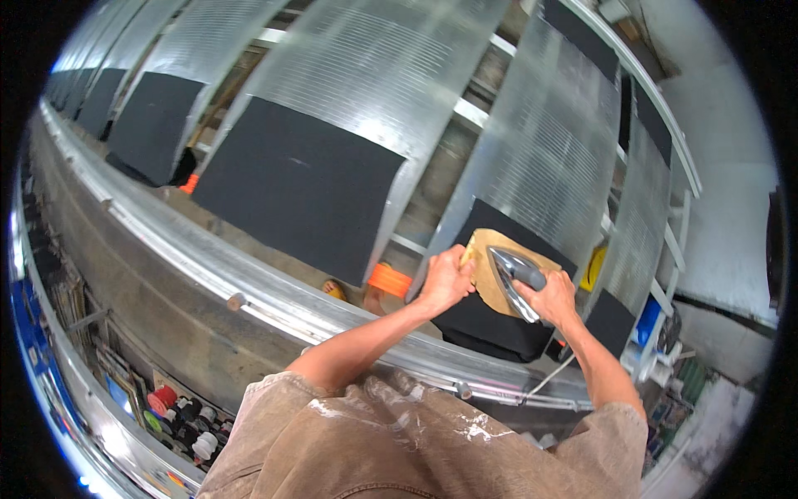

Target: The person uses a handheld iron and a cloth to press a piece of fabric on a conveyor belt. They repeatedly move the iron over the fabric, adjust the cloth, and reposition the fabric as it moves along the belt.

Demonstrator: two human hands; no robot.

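Observation:
My right hand (552, 296) is closed around the dark handle of a clothes iron (514, 268), whose metal body rests on a tan sheet (492, 243). At the sheet's left edge, my left hand (447, 280) pinches its border. Beneath the sheet lies a black fabric piece (492, 215) on a translucent ribbed panel (542, 143); its lower part hangs over the panel's near end. To the left, another black fabric piece (299, 181) lies flat on a wider panel (374, 56).
A long metal rail (280, 312) runs between me and the panels. Orange pieces (389, 279) show by the panel ends. A pale cord (552, 377) crosses the rail at right. Containers, one a red one (163, 398), stand at lower left. More panels with black fabric stretch away left.

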